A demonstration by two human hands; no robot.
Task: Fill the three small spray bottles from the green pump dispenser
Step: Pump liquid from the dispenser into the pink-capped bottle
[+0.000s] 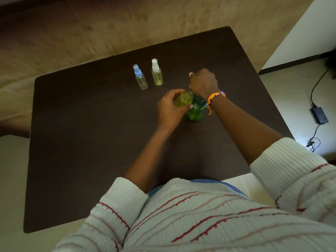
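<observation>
The green pump dispenser [196, 110] stands near the middle of the dark table [91, 142]. My right hand [203, 83] rests on top of its pump head, fingers curled over it and hiding the nozzle. My left hand [170, 110] grips an uncapped small bottle [183, 100] of yellow-green liquid, tilted against the pump's spout. Two more small spray bottles stand upright further back: one with a blue cap [140, 78], looking clear inside, and one with a white cap [157, 73] holding yellowish liquid.
The table's right edge runs close to a black power adapter [319, 115] and cables on the floor. A pale bedspread-like surface [109, 24] lies beyond the table's far edge. My striped sweater fills the bottom of the view.
</observation>
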